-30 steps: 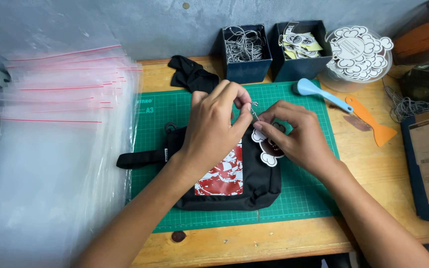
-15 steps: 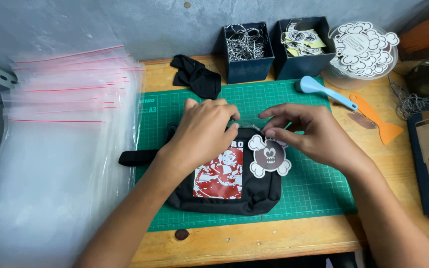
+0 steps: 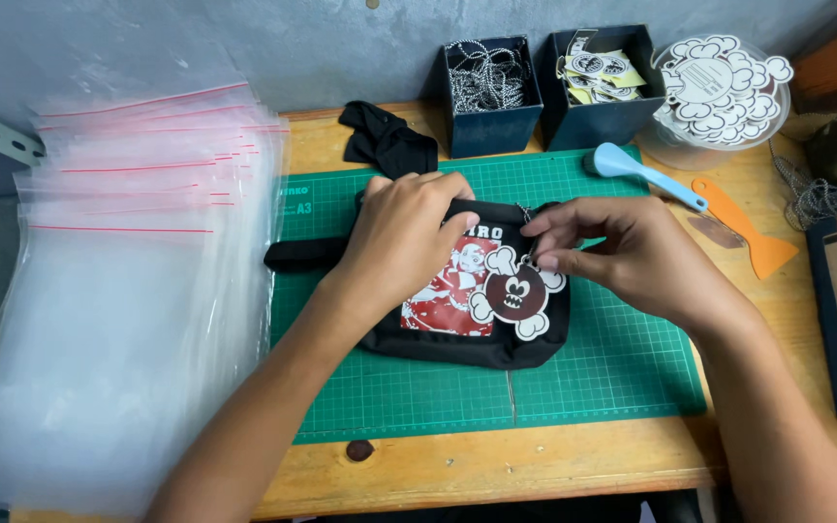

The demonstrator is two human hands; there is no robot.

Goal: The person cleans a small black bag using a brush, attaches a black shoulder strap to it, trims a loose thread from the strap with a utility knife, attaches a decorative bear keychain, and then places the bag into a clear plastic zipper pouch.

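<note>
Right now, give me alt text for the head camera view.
The left hand presses a black pouch on a green cutting mat while the right hand pinches the cord of a skull-shaped tag. Clear zip bags lie stacked left.

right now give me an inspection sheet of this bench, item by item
surface: green cutting mat on a wooden bench
job's things: black pouch flat on the mat, skull-shaped tag lying on it
clutter: stack of clear zip bags, two dark bins, blue scoop, orange scraper
grippers: left hand presses the pouch; right hand pinches the tag's string
cables: nothing seen
surroundings: grey wall
</note>
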